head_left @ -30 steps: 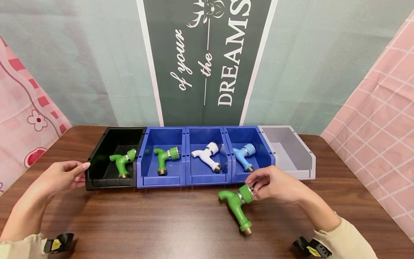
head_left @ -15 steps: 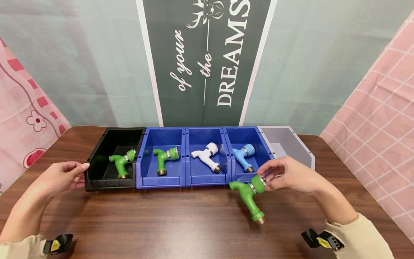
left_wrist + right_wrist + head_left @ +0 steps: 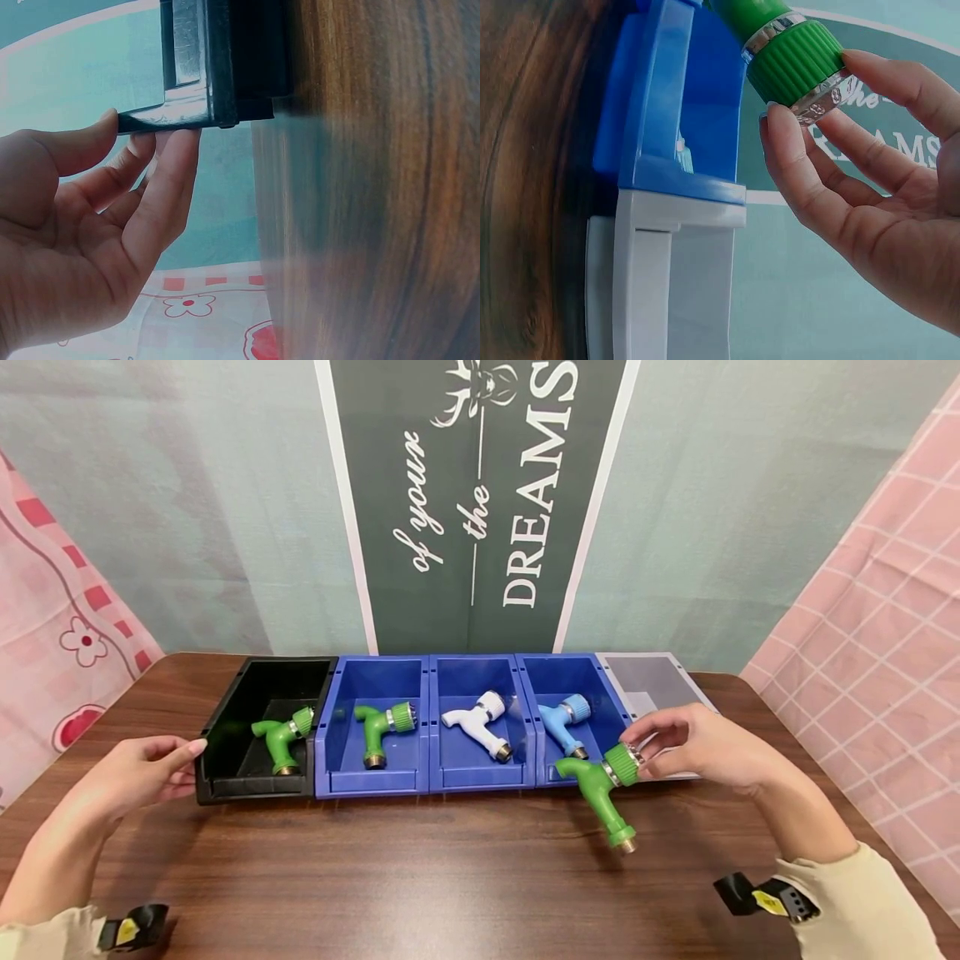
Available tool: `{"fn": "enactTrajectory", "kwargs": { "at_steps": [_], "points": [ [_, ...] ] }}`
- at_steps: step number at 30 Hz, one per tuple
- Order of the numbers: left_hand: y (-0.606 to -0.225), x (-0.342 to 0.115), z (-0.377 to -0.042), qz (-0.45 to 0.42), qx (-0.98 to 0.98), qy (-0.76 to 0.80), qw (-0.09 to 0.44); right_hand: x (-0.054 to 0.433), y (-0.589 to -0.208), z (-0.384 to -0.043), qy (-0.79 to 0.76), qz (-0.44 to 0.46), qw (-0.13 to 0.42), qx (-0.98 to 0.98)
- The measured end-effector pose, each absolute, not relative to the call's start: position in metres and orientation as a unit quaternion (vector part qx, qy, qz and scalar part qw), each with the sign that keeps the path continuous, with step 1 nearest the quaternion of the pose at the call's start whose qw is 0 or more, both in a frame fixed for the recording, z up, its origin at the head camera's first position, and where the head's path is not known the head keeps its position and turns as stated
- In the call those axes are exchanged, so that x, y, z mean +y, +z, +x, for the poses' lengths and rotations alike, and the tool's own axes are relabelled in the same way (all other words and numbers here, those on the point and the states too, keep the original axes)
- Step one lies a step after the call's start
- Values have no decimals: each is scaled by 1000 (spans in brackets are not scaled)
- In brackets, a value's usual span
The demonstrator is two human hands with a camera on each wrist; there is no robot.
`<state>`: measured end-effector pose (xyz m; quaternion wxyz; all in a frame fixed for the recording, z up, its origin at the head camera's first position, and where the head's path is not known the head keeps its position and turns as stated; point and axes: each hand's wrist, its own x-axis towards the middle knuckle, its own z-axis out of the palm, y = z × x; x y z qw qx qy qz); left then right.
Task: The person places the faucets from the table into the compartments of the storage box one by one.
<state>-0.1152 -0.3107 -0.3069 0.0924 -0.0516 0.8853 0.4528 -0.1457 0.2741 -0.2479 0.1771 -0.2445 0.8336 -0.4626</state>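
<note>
My right hand (image 3: 701, 747) pinches a green tap (image 3: 597, 789) by its ribbed knob (image 3: 795, 64). The tap is held up in front of the bins at the right, its brass threaded end pointing down. At the far left, my left hand (image 3: 146, 777) holds the front corner of a black storage bin (image 3: 258, 787), thumb (image 3: 94, 142) at the rim and fingertips against the outer side. Another green tap (image 3: 281, 743) lies in that bin. Three blue bins (image 3: 372, 782) hold a green tap (image 3: 377, 735), a white tap (image 3: 476, 727) and a light blue tap (image 3: 561, 722).
A grey bin (image 3: 645, 672) ends the row at the right, partly hidden behind my right hand. All the bins stand side by side on a brown wooden table (image 3: 420, 877). Behind hangs a printed curtain (image 3: 262, 527), with pink cloth (image 3: 885, 635) on the right.
My right hand has moved right and away from me toward the grey bin, carrying the green tap with it. My left hand stays at the black bin's corner.
</note>
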Motion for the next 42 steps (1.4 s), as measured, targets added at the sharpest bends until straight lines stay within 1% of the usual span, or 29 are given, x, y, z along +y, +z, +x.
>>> {"fn": "enactTrajectory", "kwargs": {
  "at_steps": [5, 10, 17, 23, 27, 32, 37, 42],
  "points": [
    [-308, -311, -115, -53, 883, 456, 93, 283, -248, -149, -473, -247, 165, 829],
    [-309, -311, -115, -53, 882, 459, 93, 291, -245, -152, -468, -238, 142, 839],
    [-309, -312, -115, -52, 881, 462, 93, 304, -241, -158, -505, -235, 134, 819],
    [-309, -311, -115, -52, 882, 460, 94, 315, -241, -162, -513, -227, 110, 821],
    [-308, -311, -115, -53, 881, 460, 95, 323, -240, -165, -514, -205, 96, 827],
    [-308, -311, -115, -48, 879, 464, 93, 332, -238, -169, -539, -167, 97, 820],
    [-308, -311, -115, -41, 877, 471, 88, 339, -235, -172, -527, -133, 87, 835],
    [-308, -310, -115, -41, 883, 458, 90, 344, -234, -175, -547, -118, 89, 824]
  ]
}}
